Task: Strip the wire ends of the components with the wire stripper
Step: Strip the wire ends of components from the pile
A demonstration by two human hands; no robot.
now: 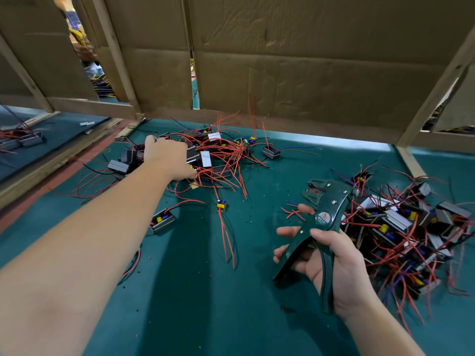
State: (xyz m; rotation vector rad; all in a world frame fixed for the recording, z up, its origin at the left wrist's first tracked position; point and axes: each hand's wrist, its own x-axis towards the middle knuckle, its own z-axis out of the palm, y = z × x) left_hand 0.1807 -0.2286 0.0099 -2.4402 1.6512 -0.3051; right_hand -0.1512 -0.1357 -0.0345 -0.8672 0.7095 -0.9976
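Gripping the dark green metal wire stripper (326, 219) by its two spread handles, the right hand (334, 268) holds it above the green table mat (205, 291), close to the person.

Just beside it on the right lies a heap of small black components with red wires (401, 227). Farther away, the left hand (164, 158) rests on a second tangled heap of the same parts (223, 152), in front of the brown cardboard wall (282, 60). The step seems to be fetching the next component; the next move would need one wire end brought into the stripper head. The left fingers are hidden among the parts, so it cannot be told if they hold one. Whether the red bits in the head belong to the tool or are a wire is also unclear.
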